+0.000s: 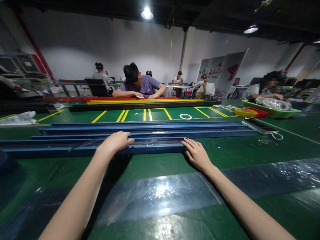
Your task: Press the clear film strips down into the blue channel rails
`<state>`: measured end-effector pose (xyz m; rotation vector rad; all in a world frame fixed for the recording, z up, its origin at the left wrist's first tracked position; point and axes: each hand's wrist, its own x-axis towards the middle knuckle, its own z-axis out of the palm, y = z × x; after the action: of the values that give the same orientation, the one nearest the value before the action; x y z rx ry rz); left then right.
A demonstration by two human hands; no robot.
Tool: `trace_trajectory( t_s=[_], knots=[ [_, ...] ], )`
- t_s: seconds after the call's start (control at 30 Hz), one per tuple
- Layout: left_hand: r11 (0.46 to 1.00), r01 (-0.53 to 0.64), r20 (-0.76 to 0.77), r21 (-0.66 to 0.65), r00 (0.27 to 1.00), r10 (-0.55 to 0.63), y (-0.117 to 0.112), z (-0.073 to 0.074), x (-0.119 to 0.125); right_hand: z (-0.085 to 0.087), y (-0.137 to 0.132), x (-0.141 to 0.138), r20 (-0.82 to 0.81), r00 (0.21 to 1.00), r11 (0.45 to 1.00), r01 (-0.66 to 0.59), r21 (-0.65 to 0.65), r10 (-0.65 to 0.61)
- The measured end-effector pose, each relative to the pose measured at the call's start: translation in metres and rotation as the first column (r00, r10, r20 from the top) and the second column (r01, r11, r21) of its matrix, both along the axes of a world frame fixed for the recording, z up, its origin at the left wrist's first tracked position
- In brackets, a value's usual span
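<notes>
A long blue channel strip (155, 149) lies across the near part of the table, with clear plastic film (87, 144) over part of its length. My left hand (115, 142) is bent over the strip, its fingers closed on the upper edge. At the strip's right end, my right hand (197, 154) has its fingertips on the far edge and the thumb side against the near face. More blue channel strips (150, 134) lie parallel just behind. A wide sheet of clear film (160, 195) is spread on the table below my hands.
Beyond lie black strips (150, 105) and yellow strips (147, 101), where a co-worker (147, 85) leans in. A white ring (185, 116) lies on the green table (160, 163). To the right are a phone with cable (261, 126), a yellow tray (245, 112) and a green basin (282, 113).
</notes>
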<state>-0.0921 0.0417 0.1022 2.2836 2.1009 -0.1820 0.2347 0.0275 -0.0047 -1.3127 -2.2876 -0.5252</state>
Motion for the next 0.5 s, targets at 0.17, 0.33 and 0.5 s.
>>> trace_trajectory(
  t_s=[0.17,0.33,0.5],
  knots=[
    [0.976,-0.123,0.031,-0.182,0.991,0.131,0.007,-0.017,0.008,0.002,-0.001,-0.001,0.008,1.0,1.0,-0.004,-0.003,0.004],
    [0.958,-0.239,0.027,-0.16,0.969,0.246,0.01,-0.027,0.011,0.003,-0.002,-0.003,0.04,0.999,1.0,-0.01,-0.016,0.011],
    [0.946,-0.286,0.026,-0.15,0.956,0.293,0.012,-0.03,0.011,0.003,-0.002,-0.003,0.035,0.999,0.999,-0.03,-0.026,0.031]
  ],
)
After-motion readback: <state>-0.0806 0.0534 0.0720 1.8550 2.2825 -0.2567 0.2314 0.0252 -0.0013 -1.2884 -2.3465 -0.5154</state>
